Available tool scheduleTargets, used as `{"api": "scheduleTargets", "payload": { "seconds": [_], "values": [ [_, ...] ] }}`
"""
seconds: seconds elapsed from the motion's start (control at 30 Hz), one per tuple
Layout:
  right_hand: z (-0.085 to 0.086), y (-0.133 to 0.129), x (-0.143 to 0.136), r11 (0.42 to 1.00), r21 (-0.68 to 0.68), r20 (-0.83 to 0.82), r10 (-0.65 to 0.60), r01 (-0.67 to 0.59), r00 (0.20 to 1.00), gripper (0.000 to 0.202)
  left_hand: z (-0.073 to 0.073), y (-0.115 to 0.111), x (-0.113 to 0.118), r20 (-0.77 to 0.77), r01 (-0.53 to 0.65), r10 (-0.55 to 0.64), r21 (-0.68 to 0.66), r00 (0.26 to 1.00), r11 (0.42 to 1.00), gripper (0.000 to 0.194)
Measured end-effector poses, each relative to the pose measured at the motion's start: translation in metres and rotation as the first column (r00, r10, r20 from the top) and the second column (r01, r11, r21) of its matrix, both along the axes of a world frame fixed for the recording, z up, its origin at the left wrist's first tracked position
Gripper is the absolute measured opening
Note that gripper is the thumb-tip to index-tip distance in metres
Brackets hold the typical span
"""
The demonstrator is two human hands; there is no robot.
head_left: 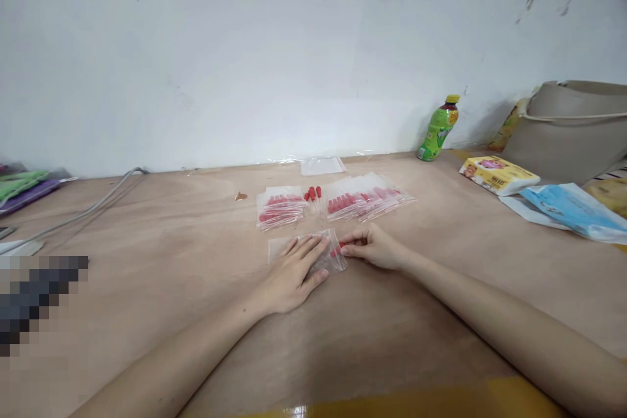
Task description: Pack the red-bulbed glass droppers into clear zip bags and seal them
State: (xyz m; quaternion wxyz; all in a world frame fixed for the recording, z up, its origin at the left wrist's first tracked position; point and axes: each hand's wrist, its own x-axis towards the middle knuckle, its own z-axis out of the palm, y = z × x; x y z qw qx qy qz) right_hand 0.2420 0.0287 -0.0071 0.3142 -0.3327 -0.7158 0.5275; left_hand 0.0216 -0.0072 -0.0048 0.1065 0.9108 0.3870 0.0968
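My left hand (296,274) lies flat with fingers spread on a clear zip bag (336,262), pressing it to the table. At the bag's right-hand mouth, my right hand (375,247) pinches a small red-headed dropper (337,251), part of which lies in or under the clear film; its stem is hard to make out. Beyond the hands, several loose red-headed droppers (312,194) with thin pale stems lie between two piles of bags. The left pile (281,208) and the wider right pile (362,197) both show red heads through the plastic.
Near the wall lies a stack of flat bags (322,166). To the right are a green bottle (438,129), a yellow tissue pack (498,174), a blue-and-white packet (575,209) and a grey bin (568,130). A grey cable (105,196) crosses the left side.
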Motion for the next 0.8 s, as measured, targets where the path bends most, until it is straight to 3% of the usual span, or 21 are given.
{"api": "scheduleTargets", "payload": {
  "seconds": [0.13,0.23,0.5,0.8],
  "values": [
    [0.002,-0.003,0.000,0.990,-0.092,0.046,-0.106,0.110,0.993,0.031,-0.002,0.001,0.001,0.035,-0.011,0.011,0.003,0.999,1.000,0.053],
    [0.001,-0.004,-0.001,0.962,-0.193,-0.014,-0.199,0.193,0.980,0.034,-0.002,0.000,0.002,0.078,-0.028,0.028,-0.002,0.997,1.000,0.053],
    [0.003,-0.010,-0.009,0.952,-0.278,-0.010,-0.134,0.127,0.991,0.036,-0.002,0.001,0.004,0.103,-0.021,0.021,-0.003,0.994,1.000,0.052],
    [0.002,-0.005,-0.004,0.847,-0.402,-0.038,-0.395,0.348,0.918,0.030,0.010,0.002,-0.005,0.108,0.007,-0.003,-0.039,0.994,0.999,0.050]
  ]
}}
